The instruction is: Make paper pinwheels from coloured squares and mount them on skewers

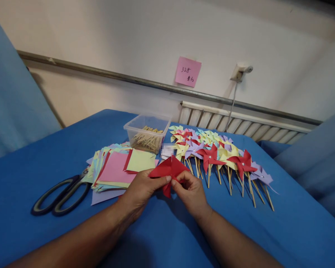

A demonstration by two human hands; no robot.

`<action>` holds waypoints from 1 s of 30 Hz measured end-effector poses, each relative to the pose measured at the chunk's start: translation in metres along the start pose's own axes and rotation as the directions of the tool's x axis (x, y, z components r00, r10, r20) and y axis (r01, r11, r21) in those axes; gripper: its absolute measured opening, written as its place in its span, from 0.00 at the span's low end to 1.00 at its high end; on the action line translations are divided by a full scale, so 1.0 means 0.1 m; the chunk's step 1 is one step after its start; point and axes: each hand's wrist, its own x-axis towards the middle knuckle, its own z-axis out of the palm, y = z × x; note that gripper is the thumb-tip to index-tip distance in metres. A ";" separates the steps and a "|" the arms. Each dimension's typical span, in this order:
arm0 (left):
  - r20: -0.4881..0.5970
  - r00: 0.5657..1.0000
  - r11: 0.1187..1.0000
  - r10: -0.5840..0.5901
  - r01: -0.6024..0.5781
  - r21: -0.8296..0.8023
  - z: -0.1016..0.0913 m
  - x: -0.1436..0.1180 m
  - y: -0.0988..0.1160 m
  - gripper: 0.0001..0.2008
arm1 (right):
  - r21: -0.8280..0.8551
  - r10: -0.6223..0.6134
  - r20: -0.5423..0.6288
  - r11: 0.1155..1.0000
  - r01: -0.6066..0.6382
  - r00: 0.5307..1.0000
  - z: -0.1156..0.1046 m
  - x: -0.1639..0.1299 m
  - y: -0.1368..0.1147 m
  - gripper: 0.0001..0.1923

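A folded red paper sits just below the middle of the frame, held above the blue table; the left hand pinches its lower left edge between thumb and fingers, and the right hand pinches its lower middle, fingers curled close around a flap; both hands are closed on the paper and almost touch each other. Just left of the hands lies a stack of coloured squares, pink and pale green on top; scissors lie at its left edge, in the lower left. Behind the paper stands a clear box of sticks. To the right, a row of finished pinwheels on sticks stretches toward the right of the frame. A pink note hangs on the wall above.
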 end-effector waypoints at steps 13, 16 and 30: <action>-0.015 1.000 1.000 -0.021 0.021 0.000 0.00 0.00 0.02 0.14 | -0.033 -0.044 0.008 0.998 0.044 0.999 -0.01 0.00 -0.03 0.09; -0.008 1.000 1.000 -0.023 0.023 0.002 0.00 0.00 0.02 0.14 | -0.046 -0.046 0.006 0.998 0.046 0.999 -0.02 0.00 -0.03 0.09; 0.009 0.999 0.999 -0.037 0.037 -0.023 0.00 -0.01 0.02 0.14 | 0.082 0.038 0.032 0.996 -0.041 0.999 -0.02 -0.01 -0.12 0.14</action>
